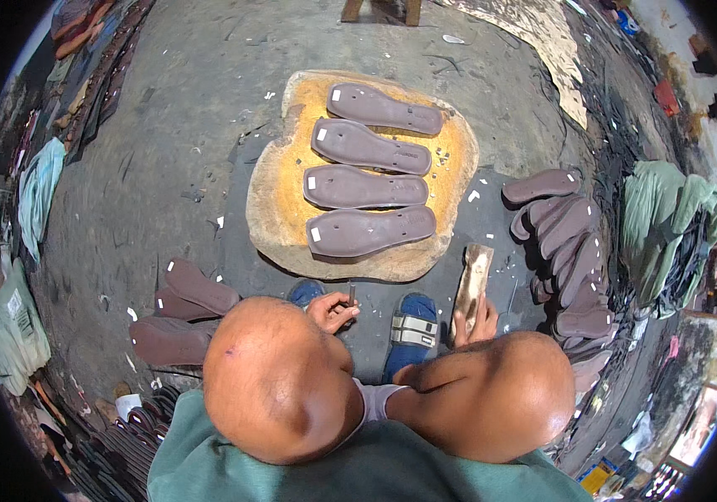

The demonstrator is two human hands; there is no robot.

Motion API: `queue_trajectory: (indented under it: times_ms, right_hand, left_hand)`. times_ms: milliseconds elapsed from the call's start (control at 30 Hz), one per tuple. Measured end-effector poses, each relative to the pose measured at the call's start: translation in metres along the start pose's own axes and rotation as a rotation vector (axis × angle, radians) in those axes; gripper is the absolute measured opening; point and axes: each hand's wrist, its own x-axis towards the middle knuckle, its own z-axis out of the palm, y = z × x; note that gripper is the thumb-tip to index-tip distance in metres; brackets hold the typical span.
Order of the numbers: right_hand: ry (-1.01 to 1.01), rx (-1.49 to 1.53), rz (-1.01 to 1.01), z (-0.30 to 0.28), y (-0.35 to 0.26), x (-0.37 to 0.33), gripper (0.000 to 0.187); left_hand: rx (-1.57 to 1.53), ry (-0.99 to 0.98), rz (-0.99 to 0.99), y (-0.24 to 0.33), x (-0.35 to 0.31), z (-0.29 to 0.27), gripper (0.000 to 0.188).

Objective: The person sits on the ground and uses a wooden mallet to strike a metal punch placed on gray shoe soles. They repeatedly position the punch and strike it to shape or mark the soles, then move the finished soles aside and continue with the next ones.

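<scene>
My left hand (332, 312) is closed around a short dark metal punch (353, 294), held upright just in front of the wooden block's near edge. My right hand (478, 323) grips the lower end of a worn, light wooden mallet (472, 280), right of the block. Several brown shoe soles lie side by side across the block (279, 209), toes to the left, each with a small white sticker. The nearest sole (371, 231) has small holes in it, as do the others. Small dark scraps (442, 159) are scattered at their right ends. Neither hand touches a sole.
A heap of brown soles (576, 243) lies to the right, and a smaller pile (195, 293) at the left by my knee. Blue sandals (414, 330) are on my feet. Green cloth (664, 226) hangs at the right. A wooden stool (382, 10) stands at the far edge.
</scene>
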Motion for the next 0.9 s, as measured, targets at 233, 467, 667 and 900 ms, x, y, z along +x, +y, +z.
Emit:
queue_trajectory:
  times_ms: [233, 467, 667, 900]
  right_hand:
    - [-0.505, 0.083, -0.795, 0.011, -0.136, 0.189, 0.07]
    - [-0.666, 0.058, -0.915, 0.017, -0.173, 0.248, 0.073]
    - [-0.658, -0.067, -0.862, 0.043, -0.161, 0.273, 0.08]
    - [-0.786, 0.179, -0.793, 0.038, -0.176, 0.302, 0.086]
  left_hand:
    - [0.097, 0.138, 0.071, -0.019, 0.009, 0.013, 0.021]
    - [-0.14, 0.147, 0.008, -0.009, -0.002, 0.01, 0.021]
    - [0.247, 0.213, 0.498, -0.01, 0.011, 0.008, 0.024]
    - [0.145, 0.139, 0.059, -0.012, 0.002, 0.004, 0.022]
